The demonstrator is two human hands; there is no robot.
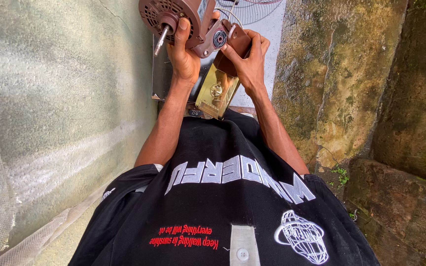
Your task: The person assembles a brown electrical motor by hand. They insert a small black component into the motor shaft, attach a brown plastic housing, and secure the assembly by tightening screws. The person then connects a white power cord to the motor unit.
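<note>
We're looking down past a black shirt (232, 207) w/ white and red print; everything below is placed relative to the brown fan motor (173, 19). Left of the motor a pale concrete wall (50, 98) is running down, right of it a mossy stone wall (331, 88); behind it a wire fan guard (252, 7) is showing, partly cut off. The motor itself is sitting at top centre, held up in front of us, shaft (161, 40) pointing down-left. Our left hand (183, 54) is clenching round the motor body from below, thumb up its front. Our right hand (250, 61) is grasping the brown rear housing (235, 42) just right of the motor, w/ a brass-coloured plate (216, 91) hanging below it. Our judgement: we're best keeping the left grip firm and the shaft clear of fingers while the right is working the housing squarely, not twisting any wires.
</note>
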